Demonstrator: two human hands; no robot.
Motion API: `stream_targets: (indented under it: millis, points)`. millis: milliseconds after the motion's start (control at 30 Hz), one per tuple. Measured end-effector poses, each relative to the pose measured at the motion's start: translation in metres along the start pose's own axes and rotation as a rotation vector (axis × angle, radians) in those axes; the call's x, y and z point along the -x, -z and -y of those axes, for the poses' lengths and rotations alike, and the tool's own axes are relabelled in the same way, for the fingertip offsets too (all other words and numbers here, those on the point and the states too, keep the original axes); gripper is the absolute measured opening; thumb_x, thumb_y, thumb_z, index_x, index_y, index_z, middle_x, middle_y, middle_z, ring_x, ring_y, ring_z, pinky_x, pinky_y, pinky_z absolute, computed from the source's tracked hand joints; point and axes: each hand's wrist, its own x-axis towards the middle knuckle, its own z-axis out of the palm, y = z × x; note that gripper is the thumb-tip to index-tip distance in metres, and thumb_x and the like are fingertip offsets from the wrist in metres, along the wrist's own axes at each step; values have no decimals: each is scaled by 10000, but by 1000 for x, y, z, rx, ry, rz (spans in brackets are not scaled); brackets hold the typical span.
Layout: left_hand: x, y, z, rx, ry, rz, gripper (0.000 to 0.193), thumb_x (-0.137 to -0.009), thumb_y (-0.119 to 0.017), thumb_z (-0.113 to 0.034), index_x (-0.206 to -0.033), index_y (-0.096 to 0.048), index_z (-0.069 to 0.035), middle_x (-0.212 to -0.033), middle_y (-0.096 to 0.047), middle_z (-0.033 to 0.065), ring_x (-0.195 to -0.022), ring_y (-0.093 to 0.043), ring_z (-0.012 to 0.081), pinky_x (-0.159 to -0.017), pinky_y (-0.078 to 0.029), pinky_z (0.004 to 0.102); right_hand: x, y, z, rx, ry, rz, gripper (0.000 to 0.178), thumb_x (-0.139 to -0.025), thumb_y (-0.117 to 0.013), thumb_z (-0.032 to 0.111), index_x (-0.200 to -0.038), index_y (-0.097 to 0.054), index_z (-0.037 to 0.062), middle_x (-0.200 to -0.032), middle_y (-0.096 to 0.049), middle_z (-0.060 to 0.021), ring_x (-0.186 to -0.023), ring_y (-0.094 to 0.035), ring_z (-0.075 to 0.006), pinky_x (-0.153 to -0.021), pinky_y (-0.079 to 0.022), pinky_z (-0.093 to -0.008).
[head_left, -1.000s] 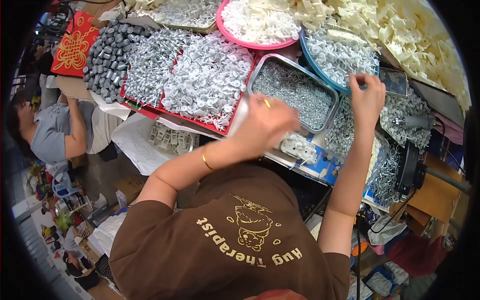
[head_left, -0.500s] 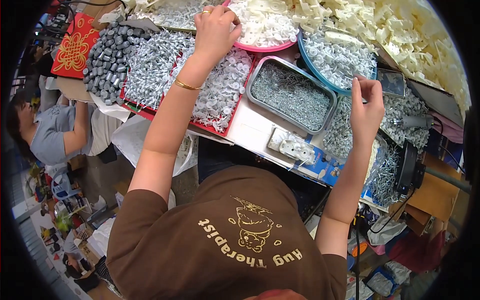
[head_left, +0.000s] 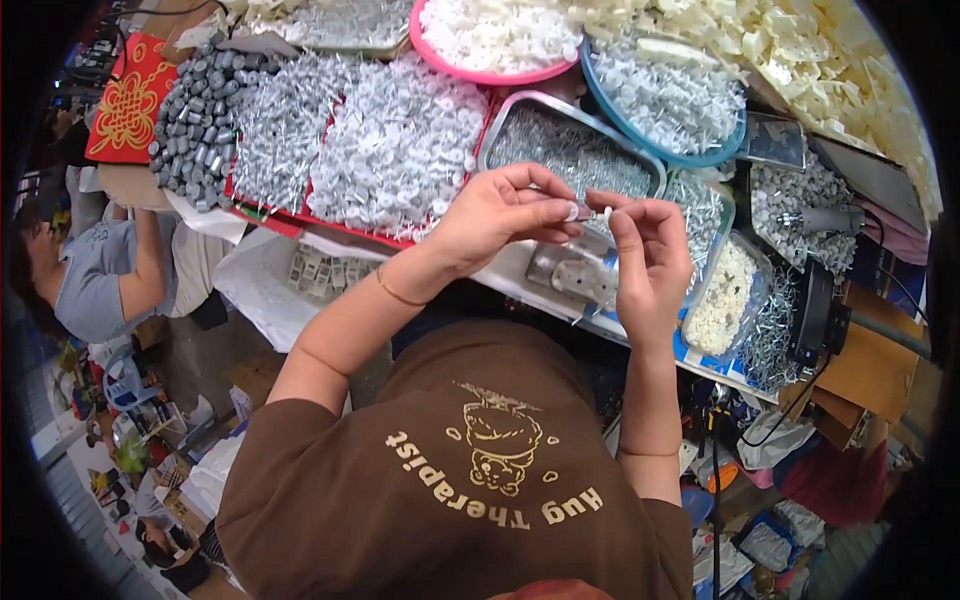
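On the left, the grey plugs [head_left: 200, 135], the nails [head_left: 285, 125] and the discs [head_left: 400, 140] lie well away from the hands. Next comes the left hand [head_left: 495, 212], reaching in from the lower left, its thumb and forefinger pinched, it seems, on the left end of a tiny piece [head_left: 607, 213]. The piece is in the air between the two sets of fingertips, so neither hand is clearly nearer; its long axis looks to run left to right, though it is too small to be sure. Behind it are the screws [head_left: 575, 150]; nearer the body, a white part [head_left: 583, 281] rests on the bench side. Then the right hand [head_left: 655, 258], held more upright, pinches the pale right end. Beyond it are the blue bowl [head_left: 695, 162] and pale bits [head_left: 722, 300]
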Motion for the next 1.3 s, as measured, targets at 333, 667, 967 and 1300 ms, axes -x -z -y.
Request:
stream_targets:
  millis: [333,667,967,1300]
  points:
    - [4,14,24,289,103,95,182,-931,-707,-73,-1087,-636,-10,-1041,-713,105,-935,-721,181,-837,-619,311,13,-12,-6,81,71,7,52,-1007,-558,21,-1028,-522,-9,-1108,-708,-184,-985,-677,-177,-884,-524,-295]
    - [18,-14,23,-716,-334,-23,59,-829,-755,-33,-851,-732,17,-922,-766,107,-861,-724,143,-787,-570,284,-50,11,-47,657,-48,-30,100,-866,-746,97,-928,-701,33,-903,-682,-79,-837,-646,-184,-741,-493,-294]
    - [13,-10,49,-1212,-713,42,139,-787,-799,-131,-839,-696,-54,-834,-727,62,-761,-703,243,-665,-547,348,-53,4,-61,908,210,23,105,-809,-750,110,-824,-674,37,-832,-639,-90,-846,-606,-302,-760,-488,-416]
    - [10,-14,50,-1211,-738,116,186,-807,-776,-170,-944,-704,-67,-906,-715,67,-816,-672,244,-709,-540,360,-46,3,-54,923,184,-7,109,-812,-759,132,-816,-690,48,-813,-659,-69,-795,-626,-258,-732,-502,-389]
